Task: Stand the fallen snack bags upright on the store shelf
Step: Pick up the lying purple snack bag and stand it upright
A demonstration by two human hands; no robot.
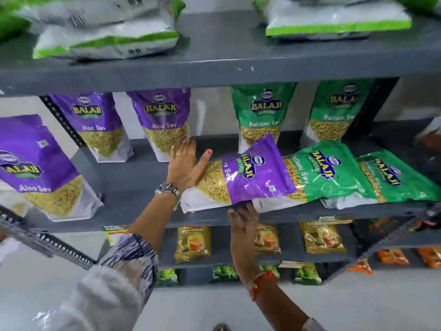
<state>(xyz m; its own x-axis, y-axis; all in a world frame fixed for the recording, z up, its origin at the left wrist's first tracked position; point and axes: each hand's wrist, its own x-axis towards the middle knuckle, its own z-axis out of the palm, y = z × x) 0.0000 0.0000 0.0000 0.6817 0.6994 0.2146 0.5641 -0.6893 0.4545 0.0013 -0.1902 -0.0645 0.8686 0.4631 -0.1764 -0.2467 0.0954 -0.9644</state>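
Note:
A purple Aloo Sev bag (pixel 241 177) lies on its side on the grey middle shelf (pixel 133 177), overlapping a fallen green Ratlami Sev bag (pixel 324 175). A second green bag (pixel 401 177) lies flat further right. My left hand (pixel 185 163) rests flat against the purple bag's bottom end, fingers spread, a watch on the wrist. My right hand (pixel 243 225) is open just under the bag's front edge at the shelf lip, fingertips touching it. Upright purple bags (pixel 164 120) and green bags (pixel 262 113) stand behind.
Another upright purple bag (pixel 40 166) stands at the left front. White and green packs (pixel 105 27) lie on the shelf above. Small yellow packets (pixel 193 243) and orange packets (pixel 393 256) fill the lower shelves. A slotted metal upright (pixel 47 244) crosses at lower left.

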